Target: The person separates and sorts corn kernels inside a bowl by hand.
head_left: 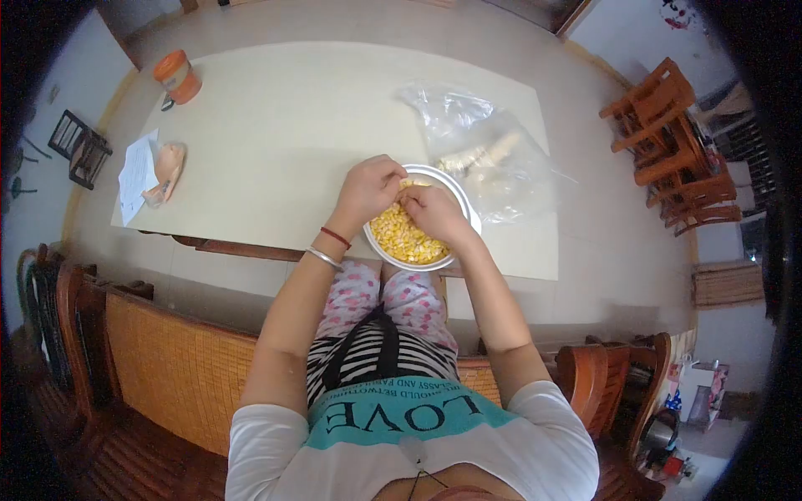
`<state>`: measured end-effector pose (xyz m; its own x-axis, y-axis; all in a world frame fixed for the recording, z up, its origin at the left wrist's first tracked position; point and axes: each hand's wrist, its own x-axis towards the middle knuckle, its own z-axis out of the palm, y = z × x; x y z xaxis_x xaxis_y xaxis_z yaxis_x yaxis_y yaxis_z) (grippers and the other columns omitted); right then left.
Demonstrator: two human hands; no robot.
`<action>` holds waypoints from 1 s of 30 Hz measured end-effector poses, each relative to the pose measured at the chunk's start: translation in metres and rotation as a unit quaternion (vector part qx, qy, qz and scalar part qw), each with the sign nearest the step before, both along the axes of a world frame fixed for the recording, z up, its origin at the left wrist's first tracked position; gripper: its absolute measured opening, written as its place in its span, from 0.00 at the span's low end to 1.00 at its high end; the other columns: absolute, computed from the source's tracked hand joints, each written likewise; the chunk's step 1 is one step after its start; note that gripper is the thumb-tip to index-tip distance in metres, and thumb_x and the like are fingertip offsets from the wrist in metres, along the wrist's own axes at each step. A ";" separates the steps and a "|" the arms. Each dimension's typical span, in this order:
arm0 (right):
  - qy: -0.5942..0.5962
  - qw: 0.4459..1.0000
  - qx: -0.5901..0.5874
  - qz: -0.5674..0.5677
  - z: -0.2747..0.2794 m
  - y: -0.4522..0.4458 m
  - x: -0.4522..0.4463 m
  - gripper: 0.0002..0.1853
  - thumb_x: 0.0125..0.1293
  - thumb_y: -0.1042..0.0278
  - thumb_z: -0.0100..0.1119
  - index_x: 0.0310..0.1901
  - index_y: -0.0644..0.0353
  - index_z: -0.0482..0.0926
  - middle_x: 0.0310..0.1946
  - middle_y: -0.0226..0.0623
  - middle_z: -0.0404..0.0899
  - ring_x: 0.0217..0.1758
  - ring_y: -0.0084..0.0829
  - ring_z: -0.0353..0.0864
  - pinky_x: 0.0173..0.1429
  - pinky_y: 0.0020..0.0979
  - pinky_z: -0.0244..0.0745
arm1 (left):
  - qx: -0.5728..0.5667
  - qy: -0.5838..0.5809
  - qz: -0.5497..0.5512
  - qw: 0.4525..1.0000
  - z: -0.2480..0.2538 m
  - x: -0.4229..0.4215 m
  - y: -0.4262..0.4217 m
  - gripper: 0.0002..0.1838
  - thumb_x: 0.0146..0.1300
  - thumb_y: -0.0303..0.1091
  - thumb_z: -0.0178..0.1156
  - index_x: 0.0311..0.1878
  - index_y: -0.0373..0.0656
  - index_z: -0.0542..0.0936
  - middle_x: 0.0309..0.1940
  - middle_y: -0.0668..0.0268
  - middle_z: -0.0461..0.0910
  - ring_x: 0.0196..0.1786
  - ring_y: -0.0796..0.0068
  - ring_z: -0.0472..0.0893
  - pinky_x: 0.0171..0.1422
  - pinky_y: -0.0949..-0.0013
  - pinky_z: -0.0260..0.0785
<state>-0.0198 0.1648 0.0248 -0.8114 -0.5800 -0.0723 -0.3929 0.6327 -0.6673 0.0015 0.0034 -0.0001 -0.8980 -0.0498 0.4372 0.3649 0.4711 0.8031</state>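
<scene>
A white bowl (467, 203) at the table's near edge holds a heap of loose yellow corn kernels (409, 236). Over its left rim is my left hand (370, 189), fingers closed in a pinch. My right hand (434, 214) reaches over the kernels from the right, its fingers curled in close to the left fingertips. Whatever lies between the two hands is mostly hidden by the fingers; a bit of yellow shows there. Right of the bowl, a clear plastic bag (507, 185) lies on the table with pale, cob-like pieces (504, 147) in it.
The cream table (288, 108) spreads out ahead. An orange-lidded tub (178, 77) stands at its far left corner, with papers (136, 177) and a small bag of something orange-brown (168, 173) on the left. Wooden chairs (668, 150) are stacked at the right. A wooden bench (180, 355) is behind me.
</scene>
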 end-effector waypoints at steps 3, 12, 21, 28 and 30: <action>0.098 0.995 0.000 0.003 0.000 0.006 0.001 0.11 0.61 0.72 0.50 0.37 0.69 0.81 0.35 0.56 0.81 0.41 0.51 0.81 0.48 0.44 0.75 | -0.019 0.016 0.006 1.000 0.000 -0.001 0.000 0.05 0.56 0.27 0.57 0.32 0.40 0.82 0.30 0.59 0.80 0.33 0.59 0.80 0.38 0.62 0.72; 0.091 0.956 0.279 0.018 -0.005 -0.009 -0.011 0.12 0.58 0.70 0.51 0.37 0.67 0.82 0.39 0.56 0.81 0.46 0.48 0.81 0.51 0.43 0.76 | -0.025 0.018 0.011 0.999 0.005 0.002 0.001 0.05 0.56 0.27 0.57 0.33 0.40 0.82 0.31 0.59 0.80 0.35 0.58 0.80 0.40 0.62 0.73; -0.060 0.977 0.203 -0.010 -0.031 -0.008 -0.038 0.30 0.73 0.47 0.38 0.48 0.70 0.79 0.48 0.58 0.79 0.55 0.52 0.77 0.60 0.45 0.69 | -0.040 0.036 0.022 0.998 0.000 0.000 0.002 0.06 0.55 0.29 0.57 0.31 0.41 0.82 0.31 0.60 0.80 0.36 0.58 0.80 0.41 0.61 0.73; -0.304 0.950 -0.021 -0.074 -0.027 -0.002 -0.033 0.26 0.71 0.53 0.46 0.56 0.71 0.72 0.48 0.45 0.80 0.48 0.30 0.80 0.49 0.30 0.74 | -0.017 -0.012 0.011 1.000 0.005 0.003 0.002 0.06 0.56 0.27 0.57 0.34 0.39 0.82 0.32 0.57 0.81 0.37 0.58 0.81 0.42 0.63 0.73; -0.359 0.925 -0.083 -0.090 -0.019 0.000 -0.026 0.24 0.71 0.56 0.48 0.57 0.71 0.72 0.47 0.41 0.80 0.46 0.25 0.80 0.47 0.26 0.75 | -0.020 -0.017 0.009 1.000 0.005 0.003 0.001 0.06 0.57 0.27 0.57 0.35 0.39 0.82 0.33 0.56 0.81 0.37 0.59 0.82 0.43 0.63 0.73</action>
